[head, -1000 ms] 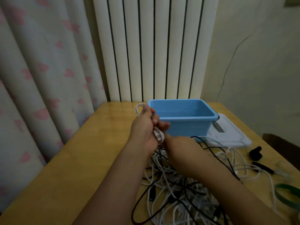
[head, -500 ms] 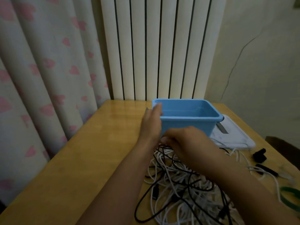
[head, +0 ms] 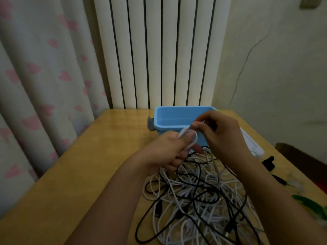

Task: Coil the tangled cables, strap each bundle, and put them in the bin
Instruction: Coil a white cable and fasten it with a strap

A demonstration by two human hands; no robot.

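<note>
A white cable [head: 190, 138] forms a small loop at the centre of the frame, in front of the near wall of the blue bin [head: 169, 117]. The left hand [head: 169, 151] grips this loop, its fingers curled round the strands and its thumb pressed over the top of them. The right hand [head: 219, 133], just to the right and slightly higher, pinches the same cable between thumb and forefinger near the top of the loop; its other fingers are curled loosely. From both hands the cable drops into the tangled pile of cables [head: 200, 197], white and black strands mixed, which fills the lower middle and lower right of the frame and lies on the wooden table [head: 85, 174]. A black loop of the pile reaches out to the lower left of it.

The bin stands on the table just behind the hands, at the centre of the frame, and no cable shows in the part of its inside that can be seen. A grey tab sticks out from its left end. A flat white thing [head: 253, 145] lies to the right of the bin, partly hidden by the right wrist. Small black pieces [head: 269, 162] lie near the right edge of the table, and a green strip [head: 307, 203] shows, blurred, at the lower right. Behind the table are a white ribbed radiator [head: 159, 50] in the upper middle, a curtain with pink hearts [head: 44, 68] on the left, and a cracked wall [head: 276, 68] on the right.
</note>
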